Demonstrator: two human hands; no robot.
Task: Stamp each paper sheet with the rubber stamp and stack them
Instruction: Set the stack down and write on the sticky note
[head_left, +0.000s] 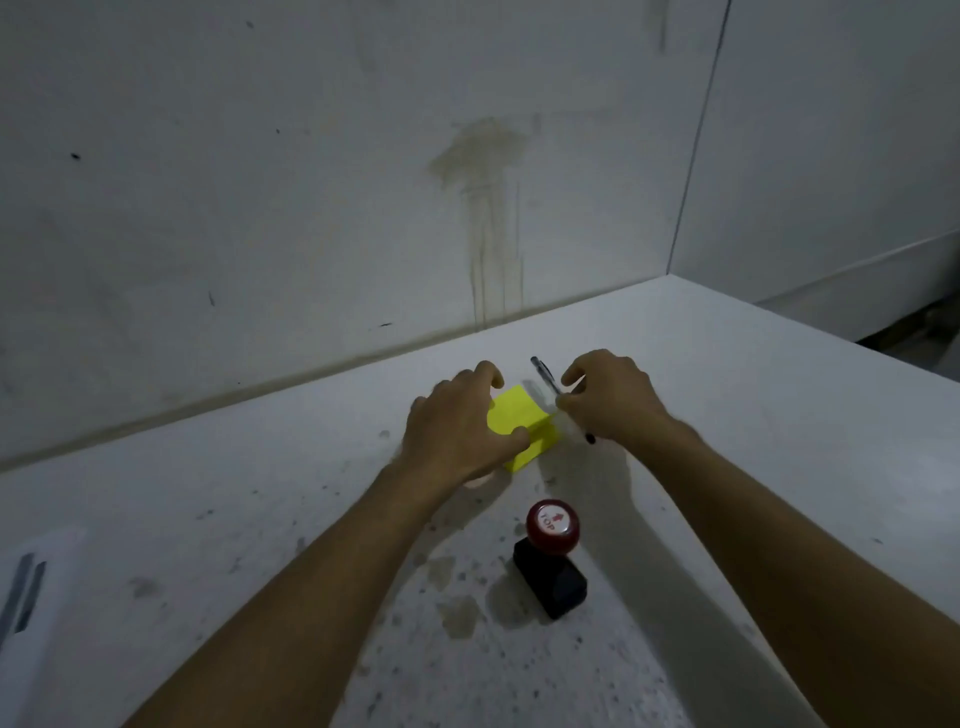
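- head view: left hand (457, 431) curls over the yellow pad of paper (524, 423); fingers at its far edge, thumb on the near top, so it looks clamped on the pad to pin it to the desk (753, 415)
- right hand (613, 400) sits at the pad's right corner, fingertips pinched together there; probably peeling off the top sheet, but I cannot tell if a sheet is actually caught
- pen (545, 382) lies on the desk just beside the pad, partly under the right hand; the hand seems to reach over it, not hold it
- stamp (551, 558) stands upright on its black base, red knob up with "TOP" label showing; near the person, well apart from both hands, nobody touching it; parked within easy reach of the right hand for the next step
- judgement: early stage, separating a sheet; no stamped sheets or stack visible yet
- desk is stained and speckled; wall (311, 182) behind has a brown drip mark; something pale at the far left edge, too blurred to name
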